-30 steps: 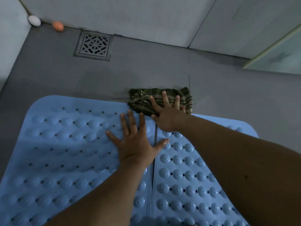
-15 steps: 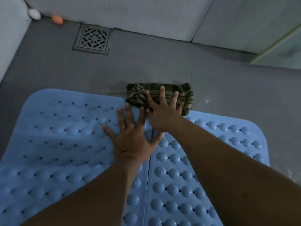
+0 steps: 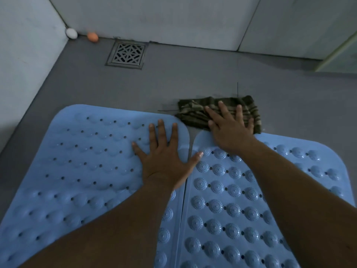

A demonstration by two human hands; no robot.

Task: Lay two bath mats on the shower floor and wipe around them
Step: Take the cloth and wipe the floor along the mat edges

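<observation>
Bath mats (image 3: 251, 200) edge-to-edge, apparently touching, cloth (image 3: 195, 115) beyond

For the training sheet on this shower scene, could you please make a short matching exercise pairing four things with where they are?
Things:
1. left hand
2. right hand
3. floor drain
4. orange ball

Places:
A. near the far wall, right of the corner
B. flat on the left blue mat
C. pressing the striped cloth
D. beside the white ball in the corner

Pairs: 1-B, 2-C, 3-A, 4-D
</observation>
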